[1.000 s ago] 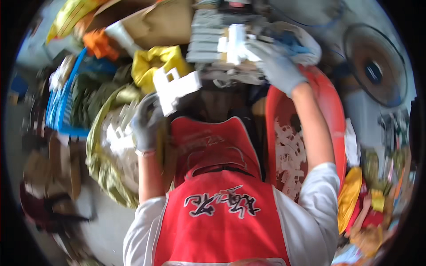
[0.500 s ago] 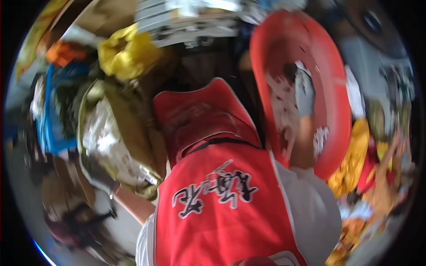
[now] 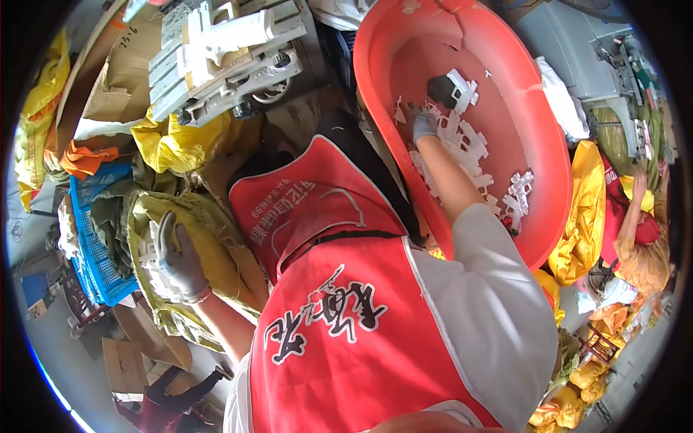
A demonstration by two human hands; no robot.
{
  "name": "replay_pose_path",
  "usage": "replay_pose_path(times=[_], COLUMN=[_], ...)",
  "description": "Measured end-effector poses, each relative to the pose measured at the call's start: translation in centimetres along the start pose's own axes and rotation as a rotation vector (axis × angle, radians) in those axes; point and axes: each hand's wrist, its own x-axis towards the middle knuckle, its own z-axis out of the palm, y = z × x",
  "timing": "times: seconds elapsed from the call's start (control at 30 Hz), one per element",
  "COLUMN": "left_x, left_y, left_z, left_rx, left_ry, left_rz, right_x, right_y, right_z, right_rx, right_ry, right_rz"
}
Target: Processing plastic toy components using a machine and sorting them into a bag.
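We take the red oval tub (image 3: 548,144) as our landmark. Left of it, at the top, a stack of white foam packing blocks (image 3: 224,50) rests on grey slatted pieces, with a flattened brown cardboard sheet (image 3: 119,65) further left. Below those lie a crumpled yellow bag (image 3: 177,141), an orange cloth (image 3: 86,155) and a blue plastic crate (image 3: 90,238). Right of the tub a yellow sack (image 3: 585,209) hangs against its rim.

Inside the tub lie jagged white foam pieces (image 3: 469,148), flat and notched, scattered on the red floor, with one dark lump (image 3: 440,88) near the upper ones. Our right hand (image 3: 422,124), in a grey glove, reaches into the tub with fingers curled down onto the foam pieces; we cannot tell whether it grips one. Well left of the tub, our left hand (image 3: 180,260), also gloved, is spread open and flat over the mouth of an olive woven sack (image 3: 209,245), resting on white scraps (image 3: 148,252) inside it.
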Motion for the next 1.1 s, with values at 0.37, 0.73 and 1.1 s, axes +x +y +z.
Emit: replay_pose_path(times=[0.37, 0.73, 1.1], left_x=[-0.8, 9.3, 19.3], left_y=[-0.7, 5.7, 9.5], left_z=[-0.7, 1.1, 4.7], left_rx=[-0.026, -0.189, -0.308], left_ry=[0.118, 0.119, -0.013], left_rz=[-0.090, 0.253, 0.500], right_x=[-0.3, -7.3, -7.6], right_y=[0.7, 7.7, 3.4], right_z=[-9.3, -9.2, -8.5], right_rx=[0.283, 0.083, 1.748], right_ry=[-0.143, -0.245, 0.269], right_rz=[0.220, 0.298, 0.397])
